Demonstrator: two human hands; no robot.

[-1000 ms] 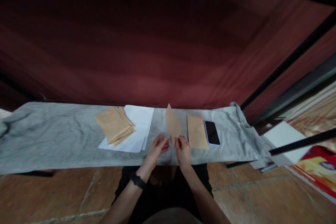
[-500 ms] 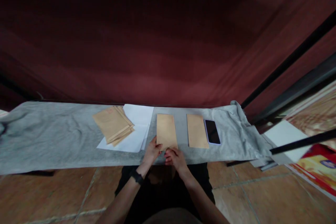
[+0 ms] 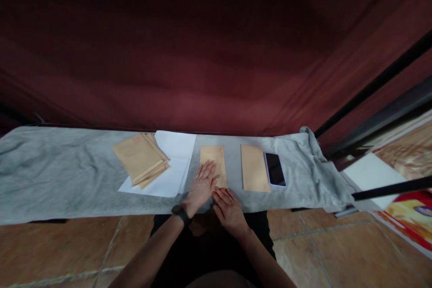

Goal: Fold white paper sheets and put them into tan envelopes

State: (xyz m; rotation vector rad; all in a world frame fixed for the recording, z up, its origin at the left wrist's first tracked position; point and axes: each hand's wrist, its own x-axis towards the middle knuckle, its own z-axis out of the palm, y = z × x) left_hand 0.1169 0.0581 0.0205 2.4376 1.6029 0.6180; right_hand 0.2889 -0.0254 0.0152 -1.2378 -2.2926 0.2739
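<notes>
A brown paper envelope [image 3: 218,164] lies on the grey cloth right in front of me, its upper right corner marked with faint red print. My left hand [image 3: 201,184], with a dark band at the wrist, rests flat on the envelope's lower left part, fingers stretched out. At its bottom edge is my right hand [image 3: 230,211], fingers extended and lying flat, the tips touching the lower end. The envelope's lower left corner is hidden under my hands. To the right lies a second brown envelope [image 3: 255,168].
Left of me, a fanned stack of brown envelopes [image 3: 138,157] overlaps white paper sheets [image 3: 175,175]. A phone [image 3: 275,170] lies beside the right-hand envelope. Grey cloth [image 3: 77,175] covers the narrow table. Black bars [image 3: 391,188] and a red-yellow package [image 3: 413,211] are at far right.
My left hand has gone from holding the envelope's lower left edge to lying flat on it. My right hand's curled fingers have straightened along the bottom edge. The view has shifted slightly.
</notes>
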